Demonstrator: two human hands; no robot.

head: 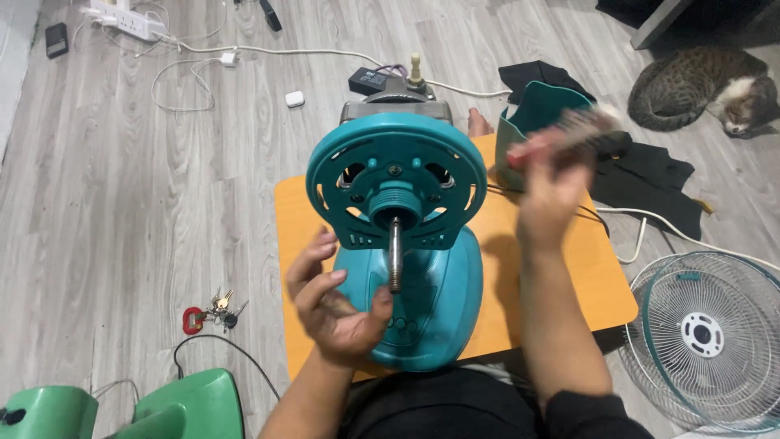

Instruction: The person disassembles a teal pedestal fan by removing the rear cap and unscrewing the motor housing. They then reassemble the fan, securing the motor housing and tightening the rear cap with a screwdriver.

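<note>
A teal fan body [410,301] lies on an orange board [585,268], its round motor plate [396,185] and bare metal shaft [395,258] facing me. My left hand [333,305] hovers open beside the shaft, fingers curled, thumb near the shaft tip. My right hand [551,191] is raised to the right of the plate, blurred by motion, gripping a brush [573,134] with a reddish handle and pale bristles.
A teal fan cover [536,122] stands behind the right hand on black cloth [650,179]. A wire fan guard [707,337] lies at right. A cat [703,89] rests at the far right. Keys [213,313], cables, a power strip [126,18] and green plastic pieces [162,406] sit left.
</note>
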